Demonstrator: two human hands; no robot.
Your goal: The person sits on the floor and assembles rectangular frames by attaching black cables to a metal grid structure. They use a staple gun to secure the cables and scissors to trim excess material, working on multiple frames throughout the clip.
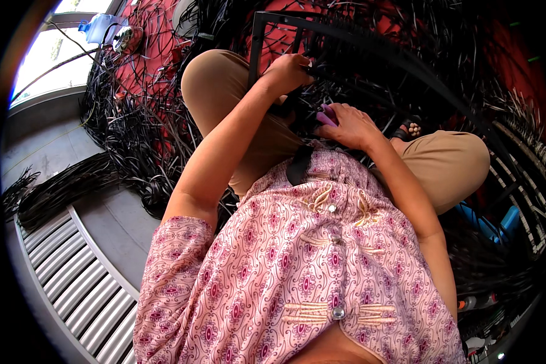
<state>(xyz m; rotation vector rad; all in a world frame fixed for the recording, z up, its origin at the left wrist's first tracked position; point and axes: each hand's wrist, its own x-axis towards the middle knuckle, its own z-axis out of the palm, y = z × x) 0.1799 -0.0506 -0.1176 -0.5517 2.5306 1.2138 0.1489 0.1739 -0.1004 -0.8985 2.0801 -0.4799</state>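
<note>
Beside the left upright of the black frame [256, 47], the left hand [288, 74] is curled; what it holds is too dark to tell. Nearer and rightward, the right hand [353, 125] grips purple handles [327, 116].

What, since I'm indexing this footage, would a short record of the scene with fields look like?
View: head camera, looking down
Left hand: fingers curled beside the upright bar of a black frame; whether it grips anything is unclear
Right hand: holds purple handles
Surroundings: loose black strips, red surface
Lower left: slatted silver rack
Right side: blue object, kind unclear
</note>
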